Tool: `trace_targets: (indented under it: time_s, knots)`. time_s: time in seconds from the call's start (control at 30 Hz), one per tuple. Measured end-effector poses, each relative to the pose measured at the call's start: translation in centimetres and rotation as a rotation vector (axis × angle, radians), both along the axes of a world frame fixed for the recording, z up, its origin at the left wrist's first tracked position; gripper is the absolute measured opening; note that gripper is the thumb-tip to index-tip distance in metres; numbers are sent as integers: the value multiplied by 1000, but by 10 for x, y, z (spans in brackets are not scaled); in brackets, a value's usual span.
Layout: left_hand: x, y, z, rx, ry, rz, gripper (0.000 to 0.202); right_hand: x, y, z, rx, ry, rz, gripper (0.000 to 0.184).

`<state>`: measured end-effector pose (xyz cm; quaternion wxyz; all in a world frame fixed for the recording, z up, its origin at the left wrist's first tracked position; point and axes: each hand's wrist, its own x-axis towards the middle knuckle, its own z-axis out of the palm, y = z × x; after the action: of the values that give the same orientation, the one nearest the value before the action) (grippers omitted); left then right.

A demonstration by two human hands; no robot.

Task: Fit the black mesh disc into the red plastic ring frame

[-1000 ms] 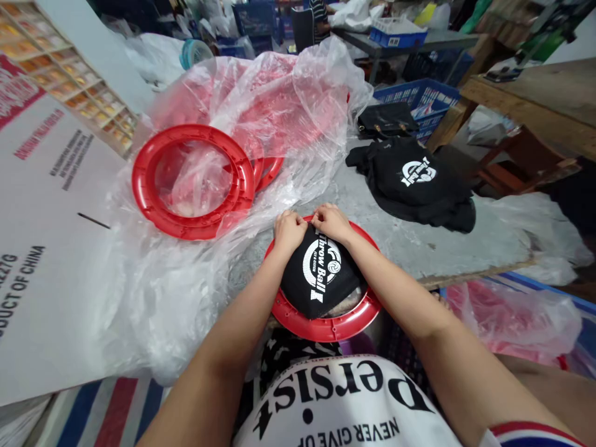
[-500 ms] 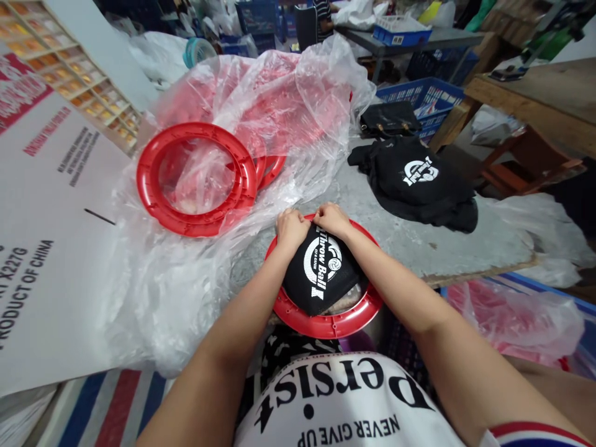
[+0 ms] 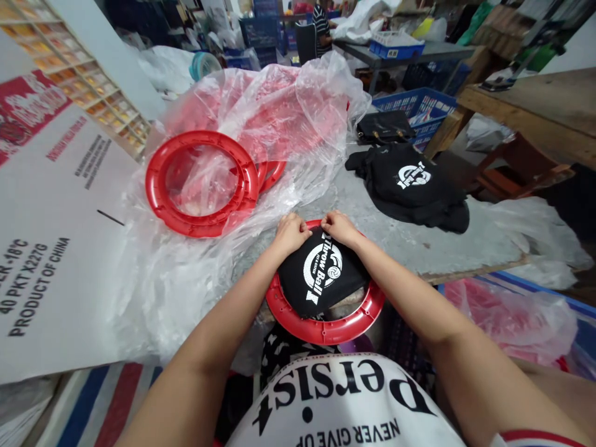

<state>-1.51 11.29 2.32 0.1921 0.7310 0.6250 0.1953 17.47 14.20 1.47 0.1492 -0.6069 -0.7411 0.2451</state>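
Note:
In front of me a red plastic ring lies at the table's near edge. Black fabric with a white "Throw Ball" print covers much of its opening, leaving a gap at the lower right. My left hand is closed on the fabric's edge at the ring's far left rim. Just right of it, my right hand pinches the same edge at the far rim. A stack of black printed fabric pieces rests to the right. More red rings lie at the left on clear plastic.
A large clear plastic bag with red parts sits behind the rings. A printed carton stands on the left. Farther back are a black handbag, blue crates and a seated person in a striped top. Pink plastic fills a crate at right.
My hands have moved slightly apart along the far rim, the right one shifting rightward. The fabric is spread a little wider, and the whole view has shifted slightly.

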Motion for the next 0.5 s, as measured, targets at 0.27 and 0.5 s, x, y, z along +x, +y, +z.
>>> trace_targets:
  time_s: [0.27, 0.5]
  knots:
    - [-2, -10, -6, -62, -85, 84, 5, 6, -10, 11, -50, 44, -72, 22]
    - [3, -9, -5, -71, -44, 103, 18, -9, 3, 35, -24, -29, 92, 15]
